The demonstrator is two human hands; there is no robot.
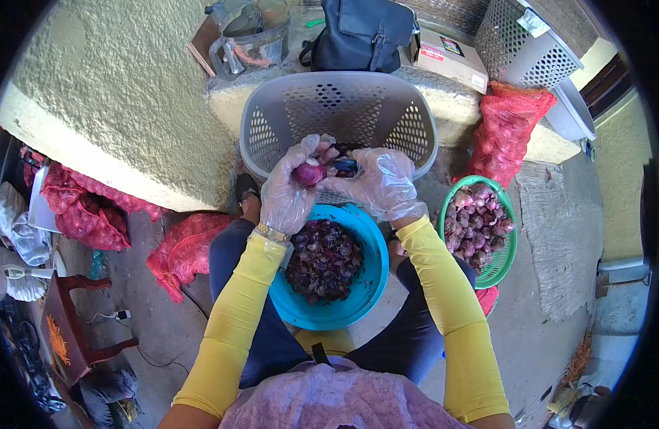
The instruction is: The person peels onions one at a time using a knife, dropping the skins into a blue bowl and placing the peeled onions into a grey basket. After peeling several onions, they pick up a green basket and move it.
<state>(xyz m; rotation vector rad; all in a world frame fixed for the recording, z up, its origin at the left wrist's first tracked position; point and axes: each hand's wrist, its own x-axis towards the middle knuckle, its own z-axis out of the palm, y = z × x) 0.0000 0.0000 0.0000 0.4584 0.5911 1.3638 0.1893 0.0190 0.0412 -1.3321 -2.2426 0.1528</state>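
My left hand (288, 191), in a clear plastic glove, is closed around a red onion (309, 173) over the near edge of the grey basket. Close beside it, my right hand (388, 183), gloved the same way, grips a small tool with a dark blue handle (345, 165); its blade, if it has one, cannot be made out. Below both hands, between my legs, sits a turquoise basin (376, 250) with dark red onion skins (322, 261) in it. The perforated grey basket (336, 89) stands just beyond, its bottom partly hidden by my hands.
On the right are a green basket (507, 261) of onions and a full red mesh sack (508, 132). More mesh sacks (190, 247) lie left. A black bag (365, 32), a carton (451, 57) and a metal container (254, 36) sit on the ledge behind.
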